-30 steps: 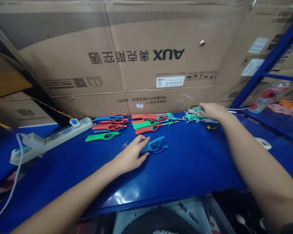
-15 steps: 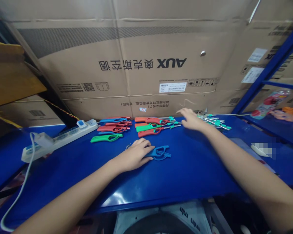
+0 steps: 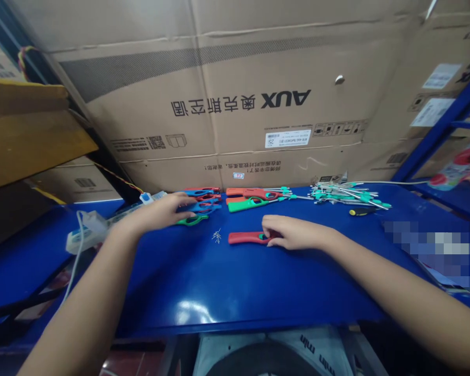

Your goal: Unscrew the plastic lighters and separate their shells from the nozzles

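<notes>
Right grip: closed over one end of the red shell (image 3: 247,238), with the fingers (image 3: 276,224) curled on top; the thumb is hidden. The shell is held flat on the table (image 3: 250,295).

Left grip: open, fingers extended, held far left of the red shell (image 3: 159,211). The fingertips are over the blue shells (image 3: 206,207); whether they touch cannot be told.

Things: the green shell (image 3: 192,220) is placed left of the red shell, just under the left fingertips. The wire tuft (image 3: 216,236) lies just left of the red shell. Lighters (image 3: 250,198) are lined up beyond it, and the rods (image 3: 348,196) are heaped beyond it to the right, beside the screwdriver (image 3: 361,212).

Rest: the power strip (image 3: 86,236) is placed far left of the red shell. The AUX carton (image 3: 285,99) stands well beyond it.

Risks: the wire tuft could be swept away by a passing wrist, since it is light and lies between the hands. The shells could be scattered by a careless reach, and the loose rods could roll if the heap is bumped.

Counts: red shell, 1; green shell, 1; blue shells, about 2; lighters, about 3; screwdriver, 1; power strip, 1. The rods are too tangled to be counted.
</notes>
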`<state>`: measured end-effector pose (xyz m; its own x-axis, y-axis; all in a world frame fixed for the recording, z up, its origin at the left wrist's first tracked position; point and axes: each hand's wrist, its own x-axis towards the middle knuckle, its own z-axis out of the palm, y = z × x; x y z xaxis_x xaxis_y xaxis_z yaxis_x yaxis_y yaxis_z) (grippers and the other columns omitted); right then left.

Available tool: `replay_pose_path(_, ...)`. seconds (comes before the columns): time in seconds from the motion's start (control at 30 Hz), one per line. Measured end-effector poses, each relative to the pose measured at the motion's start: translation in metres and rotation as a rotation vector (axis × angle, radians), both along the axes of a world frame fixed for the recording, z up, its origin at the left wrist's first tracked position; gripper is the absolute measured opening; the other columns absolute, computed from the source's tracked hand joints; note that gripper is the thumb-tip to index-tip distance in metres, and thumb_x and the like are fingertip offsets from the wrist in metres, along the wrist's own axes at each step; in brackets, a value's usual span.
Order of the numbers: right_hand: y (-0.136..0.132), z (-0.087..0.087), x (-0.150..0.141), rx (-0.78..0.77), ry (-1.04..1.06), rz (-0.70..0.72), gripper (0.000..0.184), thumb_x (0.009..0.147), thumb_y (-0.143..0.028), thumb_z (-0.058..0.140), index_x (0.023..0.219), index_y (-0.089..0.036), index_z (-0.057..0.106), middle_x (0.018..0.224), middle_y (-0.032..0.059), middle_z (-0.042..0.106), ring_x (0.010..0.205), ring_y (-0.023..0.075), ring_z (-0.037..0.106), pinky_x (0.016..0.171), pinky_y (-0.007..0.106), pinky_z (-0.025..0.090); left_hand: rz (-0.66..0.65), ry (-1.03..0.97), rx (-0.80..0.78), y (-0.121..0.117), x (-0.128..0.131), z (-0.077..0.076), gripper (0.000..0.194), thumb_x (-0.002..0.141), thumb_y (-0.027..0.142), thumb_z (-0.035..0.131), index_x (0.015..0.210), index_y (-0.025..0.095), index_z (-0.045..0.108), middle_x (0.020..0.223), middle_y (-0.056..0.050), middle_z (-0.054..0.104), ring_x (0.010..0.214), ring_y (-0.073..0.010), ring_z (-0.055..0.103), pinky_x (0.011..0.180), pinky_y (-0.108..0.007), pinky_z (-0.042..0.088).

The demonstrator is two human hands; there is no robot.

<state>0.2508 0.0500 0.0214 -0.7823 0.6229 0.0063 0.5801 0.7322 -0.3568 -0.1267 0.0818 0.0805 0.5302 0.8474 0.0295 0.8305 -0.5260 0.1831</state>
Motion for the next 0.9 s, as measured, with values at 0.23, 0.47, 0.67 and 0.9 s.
replay_pose_path(0.23,-0.012,0.008,0.013,-0.276,0.002,-0.116,0.037,0.080,-0.026,0.070,0.112,-0.020,0.054,0.113,0.0067,0.059,0.094,0.0196,0.057,0.081,0.032,0.047,0.093,-0.032,0.042,0.051,-0.023,-0.017,0.055,0.080,0.051,0.060,0.124,0.018,0.069,0.111,-0.010,0.068,0.103,-0.0281,0.065,0.092,-0.034,0.049)
replay_pose_path(0.47,-0.016,0.005,0.011,-0.262,0.017,-0.103,0.043,0.082,-0.049,0.072,0.106,-0.020,0.052,0.112,0.0067,0.056,0.092,0.0209,0.054,0.080,0.034,0.045,0.130,0.002,0.108,0.058,-0.012,-0.018,0.050,0.076,0.036,0.064,0.123,0.020,0.069,0.112,-0.010,0.068,0.102,-0.0287,0.065,0.093,-0.036,0.050)
replay_pose_path(0.67,-0.018,0.005,0.007,-0.200,0.010,-0.101,0.040,0.083,-0.045,0.075,0.103,-0.020,0.052,0.108,0.0069,0.057,0.092,0.0216,0.055,0.079,0.033,0.044,0.035,-0.075,0.233,0.001,0.054,-0.010,0.043,0.089,0.036,0.059,0.127,0.019,0.067,0.121,-0.013,0.066,0.111,-0.0300,0.062,0.100,-0.042,0.048)
replay_pose_path(0.9,-0.026,0.005,0.002,-0.025,-0.089,-0.080,0.033,0.087,-0.041,0.070,0.101,-0.018,0.052,0.106,0.0108,0.059,0.093,0.0257,0.056,0.081,0.038,0.046,-0.099,-0.043,0.063,-0.095,0.148,-0.062,0.034,0.091,0.041,0.065,0.117,0.019,0.068,0.110,-0.012,0.068,0.101,-0.0311,0.065,0.088,-0.044,0.054)
